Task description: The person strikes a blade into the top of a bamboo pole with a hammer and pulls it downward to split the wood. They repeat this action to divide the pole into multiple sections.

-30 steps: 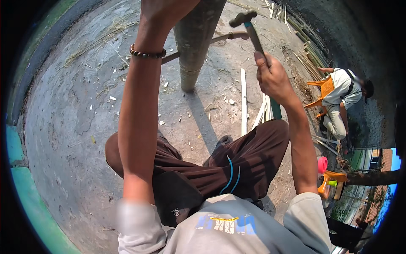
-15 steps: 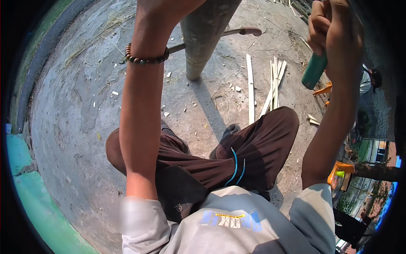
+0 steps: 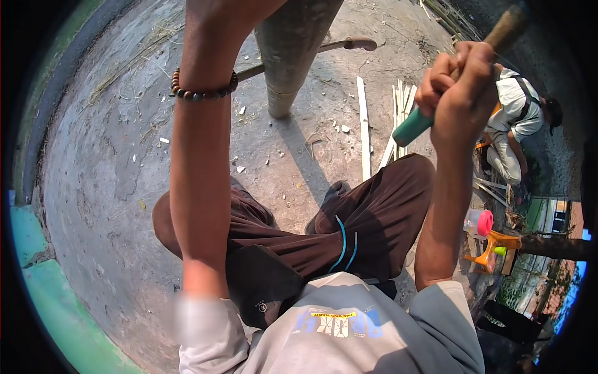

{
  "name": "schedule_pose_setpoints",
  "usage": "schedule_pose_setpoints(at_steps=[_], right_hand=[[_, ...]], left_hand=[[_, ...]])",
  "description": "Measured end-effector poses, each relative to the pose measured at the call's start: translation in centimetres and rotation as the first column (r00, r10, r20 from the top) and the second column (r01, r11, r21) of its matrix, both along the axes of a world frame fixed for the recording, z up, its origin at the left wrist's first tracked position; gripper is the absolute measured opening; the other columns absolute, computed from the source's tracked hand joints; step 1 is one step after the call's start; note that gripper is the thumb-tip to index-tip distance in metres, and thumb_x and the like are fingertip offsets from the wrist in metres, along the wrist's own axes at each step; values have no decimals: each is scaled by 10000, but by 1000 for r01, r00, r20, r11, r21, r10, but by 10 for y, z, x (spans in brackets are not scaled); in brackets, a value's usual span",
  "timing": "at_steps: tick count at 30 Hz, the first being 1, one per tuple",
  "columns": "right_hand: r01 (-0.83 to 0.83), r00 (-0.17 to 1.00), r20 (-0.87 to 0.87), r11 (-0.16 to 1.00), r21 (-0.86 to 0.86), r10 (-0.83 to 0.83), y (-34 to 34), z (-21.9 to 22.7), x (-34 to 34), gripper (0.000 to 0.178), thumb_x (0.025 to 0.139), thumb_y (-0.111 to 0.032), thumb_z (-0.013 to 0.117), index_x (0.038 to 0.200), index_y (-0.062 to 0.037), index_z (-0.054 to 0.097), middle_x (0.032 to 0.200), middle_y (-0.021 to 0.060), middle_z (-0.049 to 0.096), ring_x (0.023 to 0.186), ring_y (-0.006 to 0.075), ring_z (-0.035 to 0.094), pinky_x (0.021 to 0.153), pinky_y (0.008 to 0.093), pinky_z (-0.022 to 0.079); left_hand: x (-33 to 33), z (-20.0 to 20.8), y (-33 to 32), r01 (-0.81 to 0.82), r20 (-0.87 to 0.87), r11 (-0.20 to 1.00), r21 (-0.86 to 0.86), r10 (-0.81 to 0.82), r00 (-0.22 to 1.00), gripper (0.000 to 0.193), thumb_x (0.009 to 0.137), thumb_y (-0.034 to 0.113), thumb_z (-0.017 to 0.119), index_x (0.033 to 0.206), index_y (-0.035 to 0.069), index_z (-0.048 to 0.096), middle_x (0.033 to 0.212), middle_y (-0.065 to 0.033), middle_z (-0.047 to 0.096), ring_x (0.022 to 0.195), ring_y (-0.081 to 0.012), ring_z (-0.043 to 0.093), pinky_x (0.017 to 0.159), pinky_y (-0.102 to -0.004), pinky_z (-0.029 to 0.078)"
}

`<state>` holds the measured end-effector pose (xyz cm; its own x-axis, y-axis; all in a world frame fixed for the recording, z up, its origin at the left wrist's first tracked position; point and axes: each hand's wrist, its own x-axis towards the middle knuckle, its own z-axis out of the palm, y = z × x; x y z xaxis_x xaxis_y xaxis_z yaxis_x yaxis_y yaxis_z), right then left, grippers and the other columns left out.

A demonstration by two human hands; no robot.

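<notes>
My left hand [image 3: 240, 7] shows only at the wrist and the back of its base at the top edge, beside a thick grey-brown upright pole [image 3: 298, 50]. Its fingers are cut off by the frame. A beaded bracelet circles that wrist. On the right, my raised right hand [image 3: 458, 87] is closed around a stick-like tool handle [image 3: 413, 128], green at its lower end. The brown upper part reaches toward the top right, and its far end is lost in dark. A long knife [image 3: 358, 43] with a brown handle crosses behind the pole.
Pale split strips [image 3: 364, 128] lie beyond my right knee. White chips are scattered on the concrete floor [image 3: 106, 181]. Another person [image 3: 523, 103] bends over at the right. Nearby stand a pink-lidded clear container [image 3: 484, 222] and an orange stool [image 3: 486, 252]. A green ledge [image 3: 68, 311] borders the left.
My right hand has come lower and leftward, and the handle has tilted, its green end swinging left. The left arm keeps nearly the same pose. More of the other person now shows.
</notes>
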<state>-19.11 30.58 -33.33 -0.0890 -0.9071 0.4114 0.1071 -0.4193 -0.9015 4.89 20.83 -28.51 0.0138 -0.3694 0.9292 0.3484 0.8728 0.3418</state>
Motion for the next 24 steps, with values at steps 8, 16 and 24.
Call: schedule_pose_setpoints(at_steps=[8,16,24], right_hand=[[240,939,-344,778,580,-33,49,-104,-8,517,1069,-516,446,828,-61,487,590,27,502,474,112,516,441,296,425],[3,917,317,801,598,-240,32,-209,-38,337,1086,-455,420,946,-149,424,597,-36,347,409,58,319,367,259,310],[-36,955,227,688,724,-189,25,-258,-21,318,1071,-383,503,901,-135,398,624,-27,402,402,62,367,340,260,324]], left_hand=[[3,3,-1,-320,84,930,180,310,947,901,788,541,813,1390,-9,430,1236,-170,607,1118,-245,624,921,-377,525],[-6,-14,-10,-364,70,918,154,358,931,1030,815,518,830,1502,-1,264,1384,-175,505,1217,-263,568,1008,-387,497],[-59,6,28,-787,326,611,89,728,603,1112,788,317,888,1513,-46,126,1390,-225,425,1303,-350,479,1087,-465,439]])
